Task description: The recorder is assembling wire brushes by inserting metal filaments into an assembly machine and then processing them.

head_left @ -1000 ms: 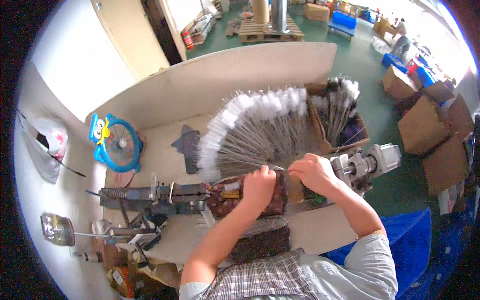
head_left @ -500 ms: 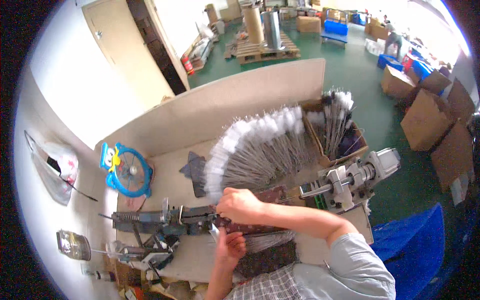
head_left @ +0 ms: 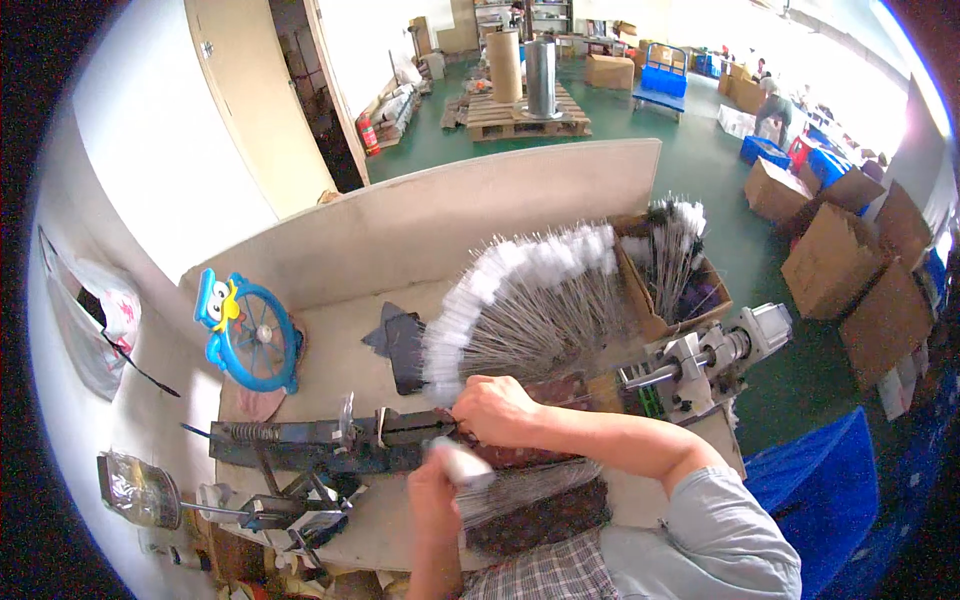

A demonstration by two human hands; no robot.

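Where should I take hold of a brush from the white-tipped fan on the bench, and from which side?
Probably pinch its bare wire stem, coming from the near side, where the thin stems converge; the bulkier white heads crowd together along the fan's left and far edges.

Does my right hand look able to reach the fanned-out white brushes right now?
Probably yes: your right hand is close to the white brushes, and nothing visible seems to block the way.
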